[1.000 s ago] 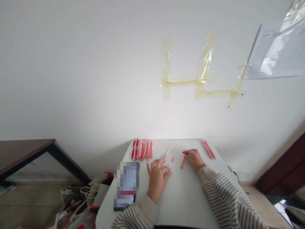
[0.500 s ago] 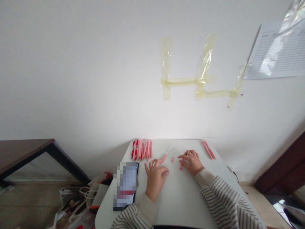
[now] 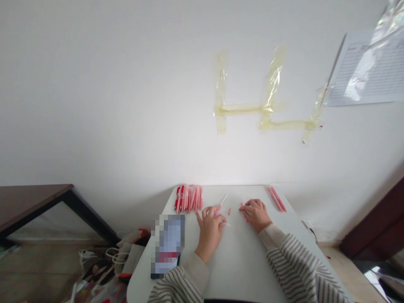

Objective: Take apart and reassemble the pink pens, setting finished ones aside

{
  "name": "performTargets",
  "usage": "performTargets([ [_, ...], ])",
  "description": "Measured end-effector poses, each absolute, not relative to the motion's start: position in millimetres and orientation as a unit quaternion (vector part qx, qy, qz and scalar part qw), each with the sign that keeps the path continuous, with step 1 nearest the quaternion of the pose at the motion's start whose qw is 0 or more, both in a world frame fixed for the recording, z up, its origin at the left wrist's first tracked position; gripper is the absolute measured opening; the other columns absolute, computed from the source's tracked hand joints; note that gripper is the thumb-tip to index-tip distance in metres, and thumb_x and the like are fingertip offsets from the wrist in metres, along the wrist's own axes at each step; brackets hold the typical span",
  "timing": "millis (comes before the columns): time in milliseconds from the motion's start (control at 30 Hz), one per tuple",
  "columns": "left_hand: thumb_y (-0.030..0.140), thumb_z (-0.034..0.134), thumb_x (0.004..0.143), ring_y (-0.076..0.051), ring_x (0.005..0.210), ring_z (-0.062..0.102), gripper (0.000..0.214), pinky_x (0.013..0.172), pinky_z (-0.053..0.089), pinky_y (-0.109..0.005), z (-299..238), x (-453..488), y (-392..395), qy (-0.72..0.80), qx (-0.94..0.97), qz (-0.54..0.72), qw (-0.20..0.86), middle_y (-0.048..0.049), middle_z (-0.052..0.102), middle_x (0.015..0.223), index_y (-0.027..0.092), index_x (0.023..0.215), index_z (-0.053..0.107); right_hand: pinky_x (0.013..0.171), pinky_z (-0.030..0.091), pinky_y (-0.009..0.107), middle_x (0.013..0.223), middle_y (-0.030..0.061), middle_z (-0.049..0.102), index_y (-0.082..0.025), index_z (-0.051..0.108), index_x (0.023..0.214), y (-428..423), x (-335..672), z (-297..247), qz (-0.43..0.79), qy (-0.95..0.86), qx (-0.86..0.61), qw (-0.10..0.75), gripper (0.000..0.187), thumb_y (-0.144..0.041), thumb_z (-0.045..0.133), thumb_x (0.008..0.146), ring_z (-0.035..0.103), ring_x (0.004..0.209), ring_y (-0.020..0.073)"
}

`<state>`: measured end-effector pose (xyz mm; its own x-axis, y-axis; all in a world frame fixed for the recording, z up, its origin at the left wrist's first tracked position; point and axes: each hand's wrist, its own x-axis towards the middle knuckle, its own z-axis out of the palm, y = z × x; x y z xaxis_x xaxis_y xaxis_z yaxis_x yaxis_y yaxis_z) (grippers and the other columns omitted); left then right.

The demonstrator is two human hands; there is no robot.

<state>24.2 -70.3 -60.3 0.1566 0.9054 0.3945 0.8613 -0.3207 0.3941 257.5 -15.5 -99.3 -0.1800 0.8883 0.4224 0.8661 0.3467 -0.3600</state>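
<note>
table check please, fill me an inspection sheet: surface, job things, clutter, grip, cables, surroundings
Surface: white table, set against the wall.
Job's things: rod piece, pink with a white rod; small piece lying between the hands; row of red and pink pens at far left; pink pair at far right.
Clutter: apparent phone, blurred, at left.
Grip: left hand at the rod piece; right hand at a pink piece, mostly hidden. Hold unclear for both.
Cables: dark cable beyond the table's right edge.
Surroundings: tape and paper on the wall; desk and bags left.
</note>
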Motion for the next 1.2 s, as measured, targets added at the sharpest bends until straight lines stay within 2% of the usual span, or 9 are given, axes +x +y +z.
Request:
performTargets([
  [133,0.02,0.074,0.082,-0.028,0.129,0.046,0.015,0.115,0.025,-0.066,-52.1,32.0,-57.2,0.585,0.757,0.288,0.046,0.0007,0.064,0.13,0.034,0.087,0.076,0.1,0.041,0.054,0.104,0.0072,0.071,-0.037,0.08,0.102,-16.8,255.5,-99.6,0.013,-0.763,-0.572,0.302,0.024,-0.028,0.06,0.092,0.051,0.108,0.0298],
  [300,0.023,0.077,0.082,-0.029,0.132,0.044,0.012,0.116,0.025,-0.066,-51.8,41.3,-36.7,0.596,0.746,0.288,0.066,0.0018,0.062,0.134,0.034,0.085,0.077,0.1,0.043,0.05,0.107,0.0067,0.07,-0.035,0.079,0.107,-17.1,255.1,-98.0,0.025,-0.76,-0.557,0.334,0.023,-0.035,0.06,0.094,0.052,0.109,0.028],
  [533,0.025,0.078,0.082,-0.03,0.135,0.042,0.01,0.118,0.019,-0.072,-57.6,50.5,-28.1,0.611,0.728,0.298,0.094,0.0007,0.061,0.138,0.034,0.083,0.079,0.1,0.044,0.047,0.107,0.0058,0.071,-0.035,0.081,0.097,-19.7,249.1,-94.9,0.046,-0.775,-0.524,0.349,0.014,-0.034,0.069,0.089,0.052,0.111,0.0274],
  [767,0.026,0.076,0.083,-0.03,0.134,0.043,0.009,0.118,0.019,-0.071,-65.1,53.0,-29.6,0.603,0.725,0.32,0.092,-0.0004,0.062,0.136,0.034,0.083,0.079,0.099,0.044,0.047,0.105,0.0051,0.071,-0.034,0.082,0.088,-20.9,241.7,-95.3,0.052,-0.773,-0.521,0.359,0.01,-0.031,0.072,0.087,0.053,0.11,0.0269],
  [1200,0.026,0.077,0.082,-0.03,0.132,0.044,0.012,0.117,0.023,-0.068,-70.2,52.2,-27.9,0.602,0.722,0.332,0.08,-0.0007,0.062,0.133,0.036,0.087,0.079,0.099,0.044,0.044,0.105,0.0051,0.071,-0.032,0.081,0.083,-18.6,240.9,-98.9,0.035,-0.764,-0.523,0.376,0.011,-0.031,0.071,0.087,0.053,0.11,0.0259],
])
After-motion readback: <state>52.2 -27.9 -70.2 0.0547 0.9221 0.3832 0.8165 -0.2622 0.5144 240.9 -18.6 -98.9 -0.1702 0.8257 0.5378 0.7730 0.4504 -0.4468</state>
